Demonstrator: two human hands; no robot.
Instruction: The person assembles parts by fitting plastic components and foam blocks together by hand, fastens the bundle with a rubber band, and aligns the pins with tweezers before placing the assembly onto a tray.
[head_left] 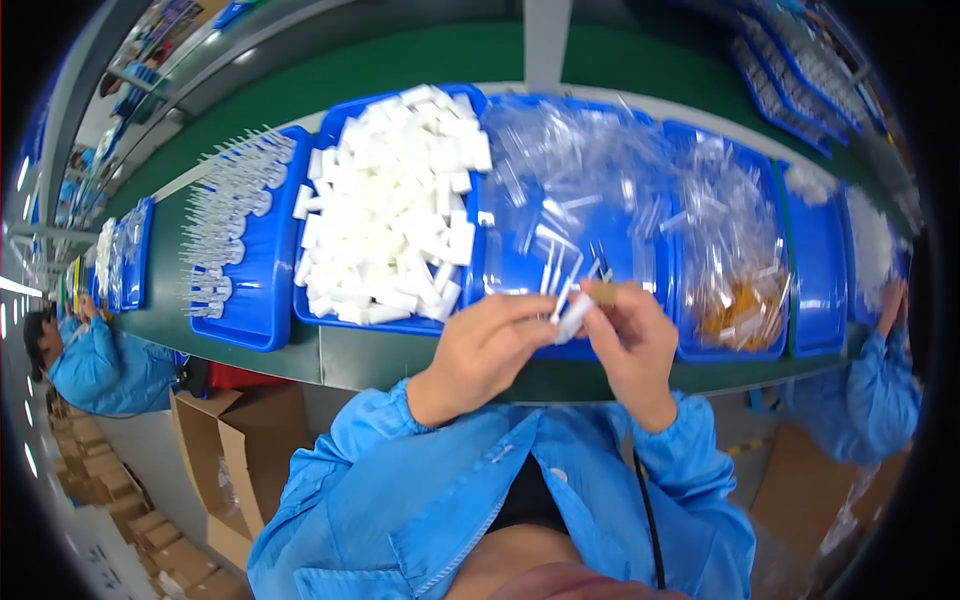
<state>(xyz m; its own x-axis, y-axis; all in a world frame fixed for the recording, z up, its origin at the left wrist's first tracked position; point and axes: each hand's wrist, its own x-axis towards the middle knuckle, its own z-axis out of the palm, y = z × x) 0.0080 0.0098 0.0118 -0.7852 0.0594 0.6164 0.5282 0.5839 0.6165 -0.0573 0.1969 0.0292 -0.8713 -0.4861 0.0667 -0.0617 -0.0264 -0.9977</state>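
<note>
In front of my chest, both hands meet over the near edge of a blue tray (620, 255). My left hand (480, 350) is closed, its fingertips pinching the left end of a small white block-like piece (573, 318). From the other side my right hand (640, 345) grips the same piece between thumb and fingers. A tan covering (602, 292) shows at a right fingertip. Thin white sticks (550, 268) stand up just beyond the fingers; whether they are held or lie in the tray I cannot tell. Clear plastic pieces (570, 150) fill that tray's far part.
Left of my hands, a blue tray is heaped with white blocks (395, 200); beyond it stands a tray of spiky clear parts (235, 210). To the right, another holds clear tubes and orange-yellow pieces (745, 310). Co-workers in blue (105, 365) sit along the green bench (375, 370).
</note>
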